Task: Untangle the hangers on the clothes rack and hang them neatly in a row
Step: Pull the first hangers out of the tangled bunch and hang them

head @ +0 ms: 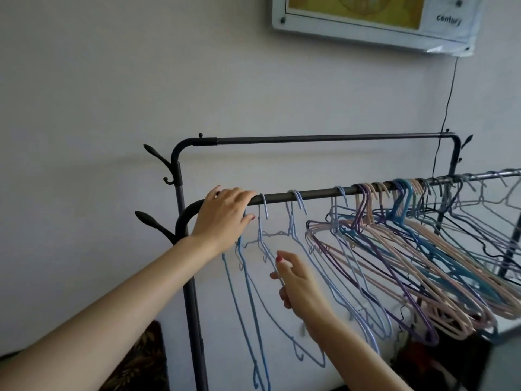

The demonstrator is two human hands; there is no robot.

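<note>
Centrally, a pale blue wire hanger (263, 221) hangs by its hook from the near rail (315, 194) of the clothes rack, close to the rail's left end. Its sloping arm passes between thumb and fingertips of the right hand (296, 283), which pinch it below the hook. Left hand (225, 215) drapes over the rail at its curved left end, fingers together and curled over the bar, just beside the hook. Toward the rail's right end, a tangled bunch of hangers (408, 235) crowds together. Behind stands the rear rail (324, 138).
</note>
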